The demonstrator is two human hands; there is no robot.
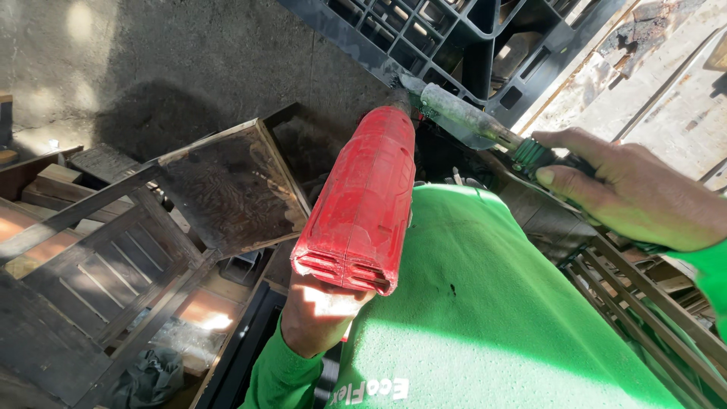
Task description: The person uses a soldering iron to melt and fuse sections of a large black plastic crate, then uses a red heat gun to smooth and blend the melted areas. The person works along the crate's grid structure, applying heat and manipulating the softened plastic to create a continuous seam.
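Red heat gun (360,201) clenched in left hand (322,314), nozzle at black plastic crate (454,38); right hand (632,189) grasping green-handled scraper (485,125) there. Best kept steady, blade flat near nozzle.

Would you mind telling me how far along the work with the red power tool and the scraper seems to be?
Done: nothing finished shows. In hand: the left hand grips the red power tool, nose toward the black plastic crate; the right hand holds a green-handled scraper, blade at the same spot. Left: cannot tell; the contact point is hidden.
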